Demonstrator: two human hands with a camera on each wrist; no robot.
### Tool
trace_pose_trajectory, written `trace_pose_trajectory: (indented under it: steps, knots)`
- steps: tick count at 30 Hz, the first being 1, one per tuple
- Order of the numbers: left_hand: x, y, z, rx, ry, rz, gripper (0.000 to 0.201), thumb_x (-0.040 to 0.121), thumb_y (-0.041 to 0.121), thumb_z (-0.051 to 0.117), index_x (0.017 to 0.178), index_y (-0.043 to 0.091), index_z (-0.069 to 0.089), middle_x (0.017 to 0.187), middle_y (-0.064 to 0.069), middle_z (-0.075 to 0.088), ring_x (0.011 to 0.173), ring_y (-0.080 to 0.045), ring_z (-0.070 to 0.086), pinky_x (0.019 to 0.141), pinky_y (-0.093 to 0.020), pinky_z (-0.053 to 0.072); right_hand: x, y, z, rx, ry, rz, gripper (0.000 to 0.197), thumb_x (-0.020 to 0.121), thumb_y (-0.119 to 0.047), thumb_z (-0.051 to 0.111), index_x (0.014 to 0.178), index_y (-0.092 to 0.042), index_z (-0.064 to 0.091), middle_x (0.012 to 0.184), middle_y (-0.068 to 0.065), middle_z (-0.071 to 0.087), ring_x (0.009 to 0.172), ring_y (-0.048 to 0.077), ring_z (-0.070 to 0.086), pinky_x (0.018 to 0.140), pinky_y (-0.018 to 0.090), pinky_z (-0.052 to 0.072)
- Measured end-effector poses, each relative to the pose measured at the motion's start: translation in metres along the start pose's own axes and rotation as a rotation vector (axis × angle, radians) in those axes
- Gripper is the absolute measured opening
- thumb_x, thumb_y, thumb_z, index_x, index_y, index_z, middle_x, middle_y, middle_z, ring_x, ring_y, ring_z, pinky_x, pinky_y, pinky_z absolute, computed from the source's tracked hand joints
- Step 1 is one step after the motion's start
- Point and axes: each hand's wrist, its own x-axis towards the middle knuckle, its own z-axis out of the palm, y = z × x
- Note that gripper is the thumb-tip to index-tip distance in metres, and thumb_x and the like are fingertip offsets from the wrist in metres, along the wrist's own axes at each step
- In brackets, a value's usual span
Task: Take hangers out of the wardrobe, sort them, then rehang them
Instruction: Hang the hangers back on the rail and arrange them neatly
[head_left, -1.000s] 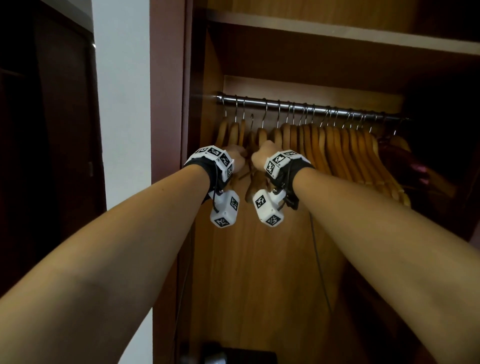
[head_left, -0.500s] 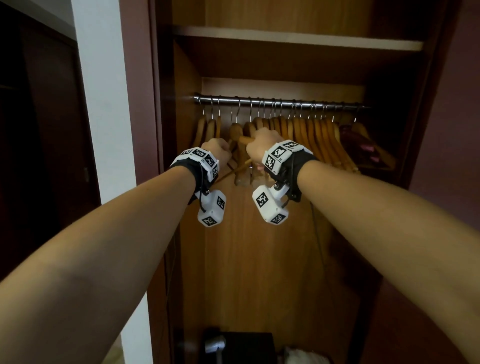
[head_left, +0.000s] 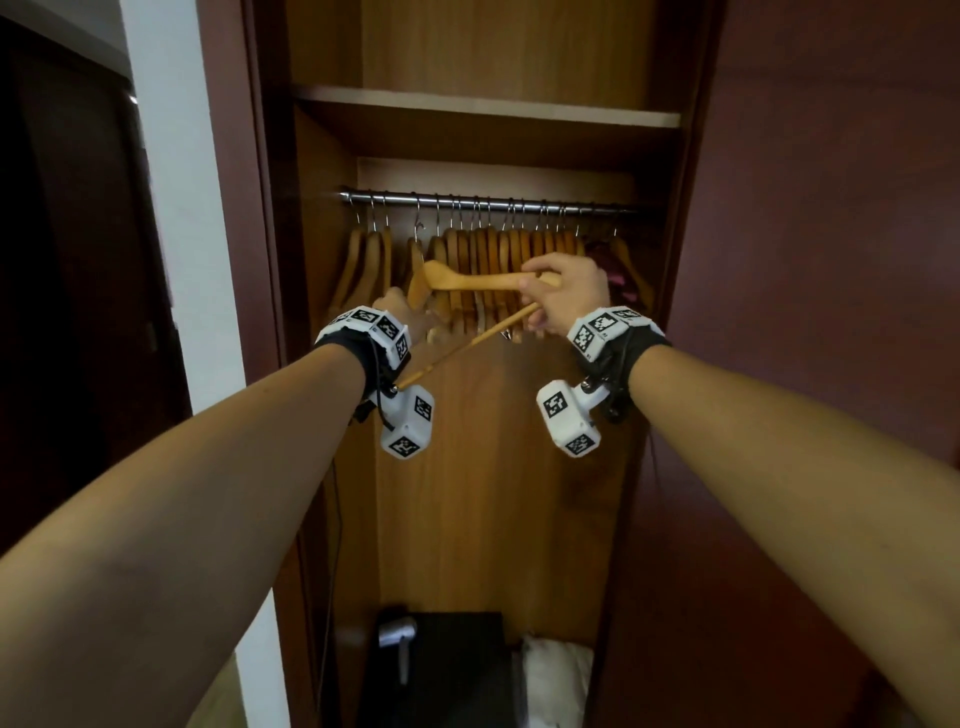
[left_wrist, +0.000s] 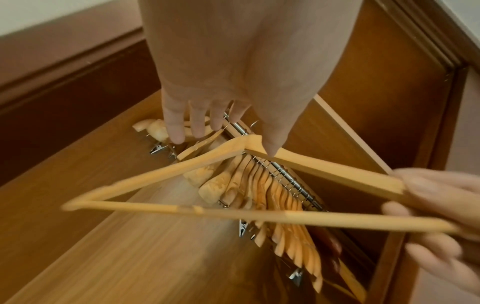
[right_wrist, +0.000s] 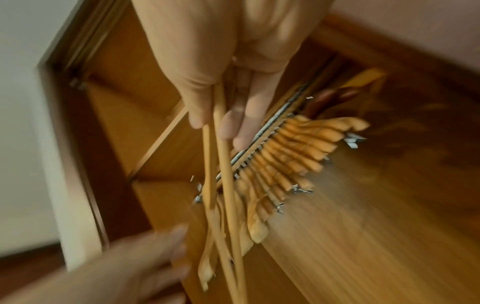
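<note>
Several wooden hangers (head_left: 493, 249) hang on the metal rail (head_left: 488, 202) of the wardrobe. My right hand (head_left: 550, 296) grips one end of a loose wooden hanger (head_left: 467, 283), held sideways in front of the row, off the rail. In the right wrist view the right hand (right_wrist: 213, 125) has its fingers curled round the hanger's arm and bottom bar (right_wrist: 221, 156). My left hand (left_wrist: 223, 144) reaches towards the row with straight fingers, its thumb touching the top of the held hanger (left_wrist: 259, 214). The left hand (head_left: 410, 312) is partly hidden behind its wrist strap in the head view.
A shelf (head_left: 483, 104) spans the wardrobe above the rail. A dark red hanger (head_left: 613, 265) hangs at the rail's right end. A black box (head_left: 441, 670) and a white item (head_left: 556, 670) sit on the wardrobe floor. A dark red door (head_left: 805, 312) stands to the right, a white wall (head_left: 171, 208) to the left.
My right hand has drawn one hanger off the rail and swung it out to the right. The hands have moved apart, and the head view has backed away from the wardrobe.
</note>
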Motion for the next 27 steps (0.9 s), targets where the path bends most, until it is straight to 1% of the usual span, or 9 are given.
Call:
trace_pose_trajectory:
  steps: [4,7,9,13,15,19,23,25,27]
  knots:
    - [-0.022,0.004,-0.002,0.012,0.088,-0.041,0.088,0.079,0.057,0.066,0.144,0.008,0.032,0.138,-0.017,0.050,0.121,-0.037,0.051,0.098,-0.050,0.046,-0.016,0.006,-0.040,0.261,-0.021,0.068,0.020,0.089,-0.019,0.069,0.108,-0.011,0.068,0.082,0.012,0.074,0.060,0.022,0.068,0.055,0.028,0.057]
    - [-0.036,0.006,-0.004,-0.028,0.070,-0.069,0.088,0.081,0.052,0.069,0.145,0.004,0.032,0.136,-0.017,0.052,0.120,-0.036,0.053,0.096,-0.041,0.046,-0.027,0.008,-0.058,0.369,-0.043,0.061,0.023,0.090,-0.018,0.068,0.108,-0.005,0.065,0.084,0.015,0.074,0.056,0.013,0.066,0.048,0.022,0.051]
    - [-0.042,0.006,-0.008,-0.081,0.034,-0.063,0.073,0.084,0.043,0.070,0.138,0.002,0.044,0.125,-0.016,0.061,0.111,-0.033,0.059,0.083,-0.035,0.046,-0.032,0.009,-0.063,0.410,-0.045,0.073,0.022,0.091,-0.019,0.067,0.109,-0.006,0.064,0.087,0.014,0.074,0.058,0.008,0.067,0.044,0.016,0.045]
    - [-0.048,0.004,-0.018,-0.238,0.059,-0.074,0.045,0.085,0.035,0.070,0.111,-0.002,0.063,0.084,-0.010,0.068,0.077,-0.025,0.065,0.078,-0.036,0.054,-0.036,0.012,-0.068,0.491,-0.005,0.118,0.027,0.089,-0.019,0.069,0.112,-0.008,0.061,0.087,0.014,0.073,0.059,0.008,0.068,0.047,0.018,0.048]
    - [-0.053,0.004,-0.023,-0.298,0.080,-0.047,0.034,0.088,0.030,0.069,0.103,0.000,0.059,0.083,-0.009,0.065,0.067,-0.021,0.062,0.065,-0.032,0.053,-0.033,0.014,-0.065,0.493,0.053,0.152,0.034,0.088,-0.020,0.070,0.117,-0.007,0.059,0.085,0.011,0.072,0.054,0.007,0.064,0.050,0.021,0.050]
    - [-0.055,0.003,-0.027,-0.515,0.023,-0.003,0.035,0.086,0.026,0.073,0.105,0.007,0.051,0.090,-0.014,0.068,0.069,-0.023,0.067,0.071,-0.044,0.060,-0.022,0.015,-0.055,0.454,0.149,0.256,0.049,0.087,-0.017,0.071,0.131,-0.011,0.049,0.082,0.007,0.066,0.054,0.012,0.061,0.046,0.022,0.051]
    - [-0.059,0.004,-0.033,-0.702,-0.035,0.030,0.024,0.091,0.015,0.067,0.108,0.011,0.051,0.082,-0.010,0.065,0.060,-0.019,0.062,0.072,-0.043,0.057,-0.009,0.010,-0.040,0.470,0.123,0.333,0.079,0.086,-0.005,0.069,0.150,-0.021,0.027,0.105,0.004,0.062,0.082,0.014,0.067,0.074,0.030,0.060]
    - [-0.058,0.007,-0.037,-0.766,-0.063,0.040,0.023,0.094,0.012,0.063,0.112,0.009,0.050,0.080,-0.011,0.064,0.066,-0.023,0.063,0.079,-0.048,0.057,-0.004,0.004,-0.031,0.410,0.080,0.317,0.082,0.083,-0.001,0.070,0.150,-0.020,0.028,0.114,0.005,0.062,0.089,0.013,0.066,0.069,0.024,0.059]
    - [-0.055,0.013,-0.040,-0.848,-0.078,0.018,0.020,0.096,0.010,0.057,0.115,0.010,0.049,0.079,-0.010,0.064,0.072,-0.025,0.065,0.082,-0.052,0.057,-0.001,-0.004,-0.021,0.305,0.017,0.291,0.077,0.081,-0.002,0.072,0.146,-0.019,0.035,0.122,0.005,0.060,0.097,0.015,0.065,0.078,0.028,0.059]
